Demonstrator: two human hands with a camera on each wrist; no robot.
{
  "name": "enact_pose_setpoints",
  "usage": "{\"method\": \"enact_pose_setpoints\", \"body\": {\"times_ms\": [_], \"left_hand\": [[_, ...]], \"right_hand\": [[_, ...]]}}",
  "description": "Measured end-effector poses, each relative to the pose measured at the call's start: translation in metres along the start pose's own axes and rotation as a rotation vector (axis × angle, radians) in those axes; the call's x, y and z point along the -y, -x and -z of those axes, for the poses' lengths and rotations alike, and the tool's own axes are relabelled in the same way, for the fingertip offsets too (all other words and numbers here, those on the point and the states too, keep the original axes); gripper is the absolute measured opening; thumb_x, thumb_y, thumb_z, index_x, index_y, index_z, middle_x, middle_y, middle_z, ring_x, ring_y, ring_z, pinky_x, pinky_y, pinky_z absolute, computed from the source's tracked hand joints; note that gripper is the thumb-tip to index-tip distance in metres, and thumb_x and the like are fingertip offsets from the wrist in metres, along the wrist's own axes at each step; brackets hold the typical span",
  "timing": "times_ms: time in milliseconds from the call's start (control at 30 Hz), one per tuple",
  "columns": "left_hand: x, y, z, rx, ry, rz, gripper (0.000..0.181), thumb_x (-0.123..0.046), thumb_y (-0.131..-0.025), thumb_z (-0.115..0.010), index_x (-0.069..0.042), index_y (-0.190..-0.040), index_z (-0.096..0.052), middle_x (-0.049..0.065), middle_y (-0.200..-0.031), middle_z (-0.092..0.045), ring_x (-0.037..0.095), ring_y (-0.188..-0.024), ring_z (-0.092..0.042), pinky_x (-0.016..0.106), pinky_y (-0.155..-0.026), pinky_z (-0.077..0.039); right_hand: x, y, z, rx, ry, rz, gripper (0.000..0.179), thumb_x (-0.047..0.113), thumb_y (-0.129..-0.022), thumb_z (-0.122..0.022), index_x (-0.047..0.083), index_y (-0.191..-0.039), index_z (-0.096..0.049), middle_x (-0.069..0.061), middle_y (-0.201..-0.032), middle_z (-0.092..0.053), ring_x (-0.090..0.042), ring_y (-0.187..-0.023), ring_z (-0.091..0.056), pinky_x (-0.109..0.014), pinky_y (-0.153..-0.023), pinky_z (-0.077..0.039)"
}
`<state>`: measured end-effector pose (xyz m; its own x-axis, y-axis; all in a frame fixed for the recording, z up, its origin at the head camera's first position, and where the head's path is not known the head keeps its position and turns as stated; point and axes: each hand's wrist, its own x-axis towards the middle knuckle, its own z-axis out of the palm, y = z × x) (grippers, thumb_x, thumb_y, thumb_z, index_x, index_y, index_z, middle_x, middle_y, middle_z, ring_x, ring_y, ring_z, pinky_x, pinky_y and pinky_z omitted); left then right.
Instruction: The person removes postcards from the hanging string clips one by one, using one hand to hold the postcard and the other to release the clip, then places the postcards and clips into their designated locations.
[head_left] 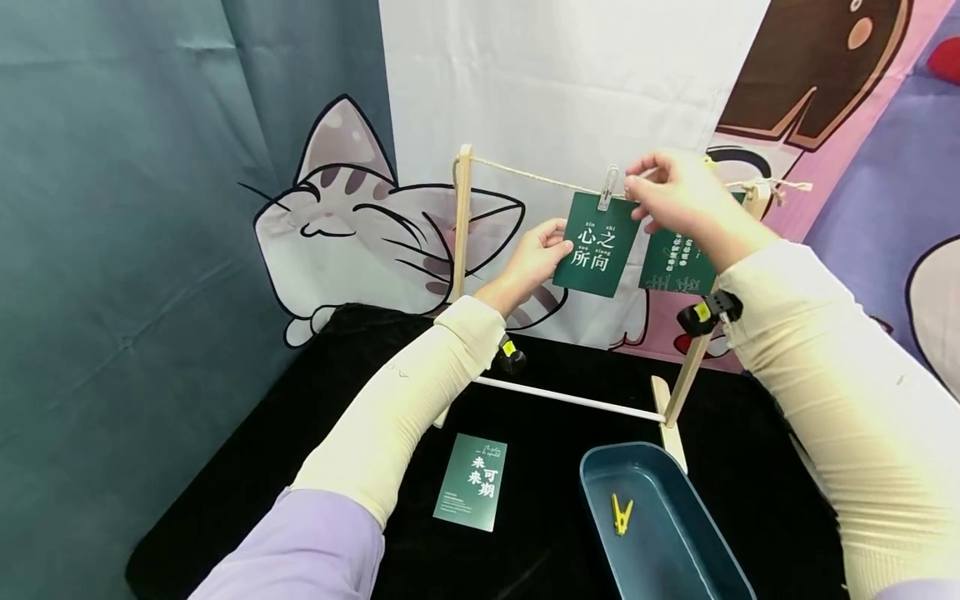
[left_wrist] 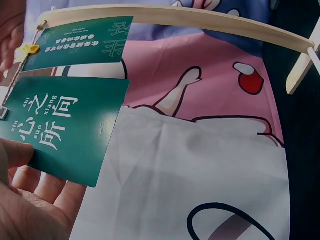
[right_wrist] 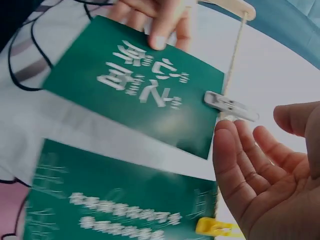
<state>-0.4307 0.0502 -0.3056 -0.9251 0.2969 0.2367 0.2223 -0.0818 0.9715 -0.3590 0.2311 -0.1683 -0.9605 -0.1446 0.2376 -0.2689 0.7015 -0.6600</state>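
A square green card (head_left: 592, 267) with white characters hangs by its top edge from a string (head_left: 525, 172), under a clear clothespin (head_left: 608, 185). My left hand (head_left: 534, 260) pinches the card's left edge, thumb in front and fingers behind. My right hand (head_left: 671, 190) is beside the card's upper right corner. In the right wrist view its thumb stands apart from loosely bent fingers, and nothing is between them. The fingertips are close to the clothespin and the string; whether they touch the string I cannot tell. A second green card (right_wrist: 115, 195) hangs alongside, under a yellow clothespin (right_wrist: 217, 227).
The string spans a wooden frame with a left post (head_left: 462, 225) and a white lower bar (head_left: 570, 397). On the black cloth (head_left: 360, 517) lie another green card (head_left: 472, 483) and a blue tray (head_left: 660, 521) with a yellow clothespin (head_left: 622, 514) inside. Cartoon-print fabric hangs behind.
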Motion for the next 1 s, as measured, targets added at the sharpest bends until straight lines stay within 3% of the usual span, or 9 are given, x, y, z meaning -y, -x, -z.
{"method": "enact_pose_setpoints", "body": {"times_ms": [133,300,400,500,667,767,900,1000], "left_hand": [[0.000,0.000,-0.002,-0.002,0.020,0.006,0.029,-0.003,-0.104,-0.052,-0.007,-0.131,-0.059,0.015,-0.115,-0.072,0.023,-0.090,-0.073,0.035,-0.074,-0.062],[-0.002,0.001,-0.003,0.012,0.031,0.012,0.028,-0.003,-0.104,-0.052,-0.006,-0.131,-0.060,0.016,-0.115,-0.071,0.023,-0.089,-0.073,0.036,-0.074,-0.062],[-0.002,0.002,-0.003,0.007,0.024,0.012,0.028,-0.002,-0.103,-0.053,-0.006,-0.130,-0.060,0.015,-0.115,-0.072,0.022,-0.088,-0.073,0.036,-0.073,-0.062],[-0.002,0.002,-0.002,-0.015,0.009,0.001,0.027,-0.002,-0.103,-0.053,-0.007,-0.128,-0.062,0.014,-0.113,-0.073,0.022,-0.087,-0.073,0.035,-0.072,-0.062],[-0.003,0.004,-0.003,-0.032,-0.032,-0.032,0.026,-0.002,-0.102,-0.054,-0.007,-0.126,-0.063,0.013,-0.110,-0.074,0.023,-0.086,-0.073,0.034,-0.070,-0.061],[-0.004,0.005,-0.002,-0.029,-0.043,-0.037,0.026,-0.002,-0.102,-0.054,-0.006,-0.127,-0.063,0.014,-0.111,-0.074,0.022,-0.086,-0.073,0.034,-0.071,-0.061],[-0.007,0.007,-0.001,-0.006,-0.014,-0.026,0.027,-0.002,-0.103,-0.053,-0.005,-0.129,-0.060,0.016,-0.115,-0.072,0.023,-0.088,-0.073,0.036,-0.072,-0.062],[-0.008,0.008,-0.002,0.009,0.009,-0.016,0.027,-0.002,-0.104,-0.052,-0.005,-0.130,-0.059,0.017,-0.115,-0.072,0.024,-0.090,-0.073,0.037,-0.073,-0.062]], "right_hand": [[0.013,-0.012,0.004,-0.008,-0.015,-0.045,0.053,0.032,-0.105,-0.051,0.004,-0.148,-0.039,-0.023,-0.138,-0.055,-0.002,-0.069,-0.065,-0.023,-0.060,-0.058],[0.012,-0.020,0.003,0.088,-0.161,-0.131,0.069,0.030,-0.105,-0.051,0.008,-0.161,-0.016,-0.024,-0.159,-0.034,-0.003,-0.069,-0.069,-0.024,-0.065,-0.060],[0.009,-0.023,-0.001,0.127,-0.192,-0.158,0.072,0.031,-0.105,-0.051,0.010,-0.163,-0.012,-0.023,-0.160,-0.031,-0.004,-0.067,-0.070,-0.024,-0.064,-0.060],[0.006,-0.026,-0.007,0.111,-0.159,-0.129,0.067,0.031,-0.105,-0.052,0.009,-0.161,-0.022,-0.023,-0.155,-0.041,-0.005,-0.062,-0.069,-0.024,-0.060,-0.059],[0.002,-0.028,-0.016,-0.005,-0.159,-0.090,0.049,0.025,-0.104,-0.058,0.000,-0.144,-0.049,-0.023,-0.136,-0.060,-0.004,-0.053,-0.065,-0.020,-0.052,-0.055],[0.003,-0.028,-0.022,-0.086,-0.268,-0.124,0.037,0.021,-0.101,-0.062,-0.001,-0.131,-0.057,-0.014,-0.117,-0.071,-0.005,-0.051,-0.063,-0.019,-0.050,-0.054],[0.004,-0.027,-0.028,-0.181,-0.429,-0.163,0.022,0.017,-0.099,-0.065,0.004,-0.116,-0.063,0.000,-0.093,-0.071,-0.005,-0.047,-0.058,-0.017,-0.047,-0.050],[0.001,-0.027,-0.032,-0.231,-0.555,-0.155,0.015,0.014,-0.099,-0.066,0.004,-0.110,-0.066,0.001,-0.094,-0.072,-0.005,-0.043,-0.052,-0.016,-0.044,-0.046]]}}
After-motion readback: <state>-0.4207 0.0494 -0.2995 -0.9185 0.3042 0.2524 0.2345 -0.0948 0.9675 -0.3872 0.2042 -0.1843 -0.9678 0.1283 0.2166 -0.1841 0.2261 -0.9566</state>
